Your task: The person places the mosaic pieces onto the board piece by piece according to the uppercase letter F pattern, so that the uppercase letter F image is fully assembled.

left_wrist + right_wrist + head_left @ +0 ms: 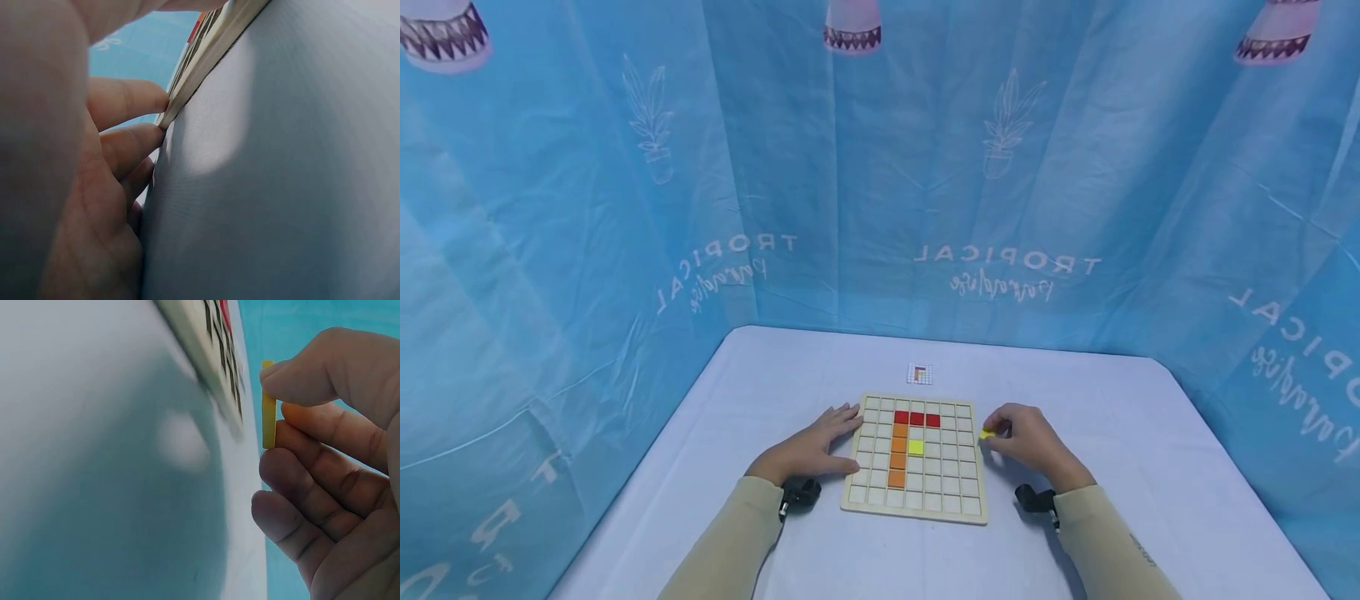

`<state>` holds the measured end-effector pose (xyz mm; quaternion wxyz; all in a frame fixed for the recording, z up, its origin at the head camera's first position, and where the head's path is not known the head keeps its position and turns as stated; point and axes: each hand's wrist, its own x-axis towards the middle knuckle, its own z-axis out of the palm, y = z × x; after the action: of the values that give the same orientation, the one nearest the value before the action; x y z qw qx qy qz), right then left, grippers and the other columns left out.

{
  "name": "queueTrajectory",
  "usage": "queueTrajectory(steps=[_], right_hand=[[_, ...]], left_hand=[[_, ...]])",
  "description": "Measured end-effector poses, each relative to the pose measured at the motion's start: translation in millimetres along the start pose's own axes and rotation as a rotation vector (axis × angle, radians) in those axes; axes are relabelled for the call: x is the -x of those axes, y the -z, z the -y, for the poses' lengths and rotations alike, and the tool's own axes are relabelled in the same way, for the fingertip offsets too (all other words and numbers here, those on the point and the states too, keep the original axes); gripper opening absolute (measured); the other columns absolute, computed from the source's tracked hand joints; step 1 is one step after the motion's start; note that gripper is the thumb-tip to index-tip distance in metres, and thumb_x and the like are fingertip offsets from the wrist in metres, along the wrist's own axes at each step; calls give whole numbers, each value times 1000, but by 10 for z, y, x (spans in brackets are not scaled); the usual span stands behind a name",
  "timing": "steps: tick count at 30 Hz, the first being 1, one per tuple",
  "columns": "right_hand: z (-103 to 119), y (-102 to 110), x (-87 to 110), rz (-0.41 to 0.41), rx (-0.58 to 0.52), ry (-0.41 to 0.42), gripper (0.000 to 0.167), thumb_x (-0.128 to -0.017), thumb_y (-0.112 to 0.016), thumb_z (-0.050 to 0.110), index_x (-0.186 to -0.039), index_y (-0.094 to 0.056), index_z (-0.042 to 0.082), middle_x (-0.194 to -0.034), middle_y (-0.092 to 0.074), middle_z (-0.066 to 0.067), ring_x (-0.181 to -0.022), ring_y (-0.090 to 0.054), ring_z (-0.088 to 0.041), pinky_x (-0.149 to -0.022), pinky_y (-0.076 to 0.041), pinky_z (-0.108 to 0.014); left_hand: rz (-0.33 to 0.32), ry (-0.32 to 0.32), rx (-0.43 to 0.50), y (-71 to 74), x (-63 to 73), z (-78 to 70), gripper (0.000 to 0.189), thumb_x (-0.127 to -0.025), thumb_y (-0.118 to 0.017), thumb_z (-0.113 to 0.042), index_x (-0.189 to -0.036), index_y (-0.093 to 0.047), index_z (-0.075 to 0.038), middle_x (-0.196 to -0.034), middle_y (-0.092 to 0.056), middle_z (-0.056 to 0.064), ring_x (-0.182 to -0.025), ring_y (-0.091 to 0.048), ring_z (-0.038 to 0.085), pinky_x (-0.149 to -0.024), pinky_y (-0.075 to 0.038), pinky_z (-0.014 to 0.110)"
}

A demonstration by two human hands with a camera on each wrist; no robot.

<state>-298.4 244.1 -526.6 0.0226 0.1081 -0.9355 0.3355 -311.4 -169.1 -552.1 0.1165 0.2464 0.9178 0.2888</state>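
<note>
A square wooden grid board (913, 514) lies on the white cloth. Three red tiles (917, 418) form a row near its top, several orange tiles (897, 457) run down below the leftmost red one, and a single yellow tile (916, 447) sits right of the orange column. My left hand (811, 446) rests at the board's left edge, fingertips and thumb touching its side with fingers extended. Just off the right edge, my right hand (1030, 437) pinches another yellow tile (269, 412) between thumb and fingers, seen edge-on in the right wrist view.
Behind the board lies a small printed pattern card (920, 374) showing a coloured grid. A white cloth (805, 550) covers the table. Blue printed curtains (880, 183) hang around the back and sides. Each wrist carries a black camera (1036, 498).
</note>
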Motion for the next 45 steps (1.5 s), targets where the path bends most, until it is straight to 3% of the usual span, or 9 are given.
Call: queueTrajectory(steps=[14, 23, 45], right_hand=[[359, -270, -140, 115, -17, 123, 16, -84, -88, 9, -92, -77, 18, -91, -66, 9, -83, -62, -13, -75, -57, -32], [494, -451, -172, 164, 50, 271, 14, -86, -87, 11, -92, -77, 18, -89, -64, 12, -80, -61, -10, -75, -57, -28], [553, -482, -145, 186, 68, 268, 14, -87, -86, 10, -92, -77, 18, -91, -67, 12, -83, -63, -7, -80, -58, -29]], left_hand=[[12, -45, 13, 1, -1, -26, 96, -87, -78, -61, -164, -41, -17, -173, -23, 0, -160, -5, 33, -122, -18, 62], [18, -34, 19, -8, -7, -40, 96, -87, -79, -59, -164, -41, -18, -173, -22, -2, -160, -5, 31, -122, -17, 62], [14, -50, 10, -4, -3, -42, 94, -88, -79, -57, -164, -42, -14, -173, -23, 3, -159, -7, 33, -122, -17, 61]])
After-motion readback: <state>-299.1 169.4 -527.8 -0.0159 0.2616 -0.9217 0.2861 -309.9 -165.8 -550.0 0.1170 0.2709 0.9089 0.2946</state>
